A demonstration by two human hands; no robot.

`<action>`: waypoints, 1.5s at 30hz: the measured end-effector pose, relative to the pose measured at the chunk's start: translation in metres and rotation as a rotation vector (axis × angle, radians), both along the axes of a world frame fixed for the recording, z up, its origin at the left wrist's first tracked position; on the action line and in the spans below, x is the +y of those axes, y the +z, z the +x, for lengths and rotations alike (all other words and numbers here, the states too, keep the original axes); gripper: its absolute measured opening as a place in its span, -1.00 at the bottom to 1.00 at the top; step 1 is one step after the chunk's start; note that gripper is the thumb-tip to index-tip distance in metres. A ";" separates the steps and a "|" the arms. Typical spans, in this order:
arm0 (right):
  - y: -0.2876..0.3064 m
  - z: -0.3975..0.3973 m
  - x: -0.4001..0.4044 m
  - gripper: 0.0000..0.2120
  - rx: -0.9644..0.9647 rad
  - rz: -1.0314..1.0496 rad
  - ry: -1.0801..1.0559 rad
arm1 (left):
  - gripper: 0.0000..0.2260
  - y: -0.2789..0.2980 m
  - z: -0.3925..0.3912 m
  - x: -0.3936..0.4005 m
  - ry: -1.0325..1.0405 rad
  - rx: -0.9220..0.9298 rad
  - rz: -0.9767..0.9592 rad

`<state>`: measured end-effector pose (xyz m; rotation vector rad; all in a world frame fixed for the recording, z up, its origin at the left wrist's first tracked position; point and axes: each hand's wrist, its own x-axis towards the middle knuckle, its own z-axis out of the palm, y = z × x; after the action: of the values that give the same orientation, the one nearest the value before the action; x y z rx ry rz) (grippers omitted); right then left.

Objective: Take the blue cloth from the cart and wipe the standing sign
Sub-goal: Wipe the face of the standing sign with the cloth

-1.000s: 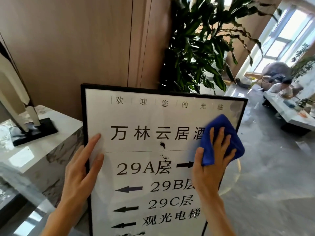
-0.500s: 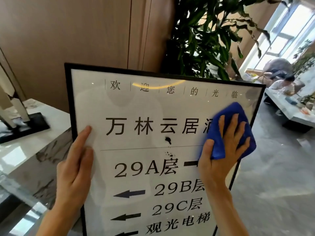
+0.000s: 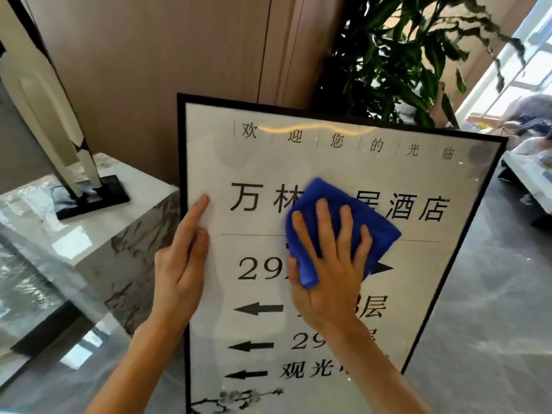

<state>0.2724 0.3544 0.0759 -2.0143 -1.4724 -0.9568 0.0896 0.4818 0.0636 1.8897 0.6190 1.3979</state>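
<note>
Standing upright on the grey floor (image 3: 493,324), the standing sign (image 3: 418,264) fills the middle of the view: black frame, white face, black characters and arrows. Behind it a leafy plant (image 3: 397,55) against a wood-panel wall (image 3: 149,70). To the left, a marble plinth (image 3: 98,234) carries a dark-based sculpture (image 3: 44,94); no container in view that shows contents. The left hand (image 3: 179,264) lies along the sign's left frame edge, fingers straight and flat on the face, thumb hidden, so whether it wraps the frame cannot be told. The right hand (image 3: 331,270) presses the blue cloth (image 3: 379,231) flat on the sign's centre, fingers spread over it, thumb tucked under the cloth's lower edge. Cloth covers part of the large text line.
</note>
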 end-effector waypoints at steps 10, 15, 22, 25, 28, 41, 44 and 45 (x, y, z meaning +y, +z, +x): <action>0.007 0.042 -0.037 -0.49 0.093 -0.014 0.024 | -0.56 0.011 0.000 -0.005 -0.049 -0.019 -0.048; 0.021 0.067 -0.043 -0.48 0.208 0.097 -0.026 | -0.59 0.006 0.000 -0.002 -0.048 -0.027 -0.055; 0.049 0.091 -0.038 -0.47 0.409 0.259 -0.163 | -0.62 0.005 0.006 0.001 -0.026 -0.024 -0.051; 0.047 0.072 -0.022 -0.47 0.388 0.288 -0.198 | -0.66 0.001 0.003 0.000 -0.012 -0.042 -0.024; 0.035 0.044 -0.008 -0.49 0.309 0.260 -0.182 | -0.64 -0.001 0.002 -0.002 -0.018 -0.042 -0.021; -0.065 -0.047 -0.025 -0.39 -0.238 -0.351 0.197 | -0.60 -0.003 0.000 -0.003 -0.026 -0.030 -0.018; -0.066 -0.026 -0.039 -0.39 -0.248 -0.327 0.245 | -0.61 -0.001 -0.002 -0.004 -0.041 -0.016 -0.026; -0.065 -0.016 -0.046 -0.39 -0.255 -0.315 0.245 | -0.61 0.001 -0.002 -0.005 -0.048 -0.015 -0.025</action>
<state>0.2560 0.3088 0.0114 -1.9063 -2.0668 -0.9515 0.0881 0.4773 0.0642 1.8609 0.5767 1.3667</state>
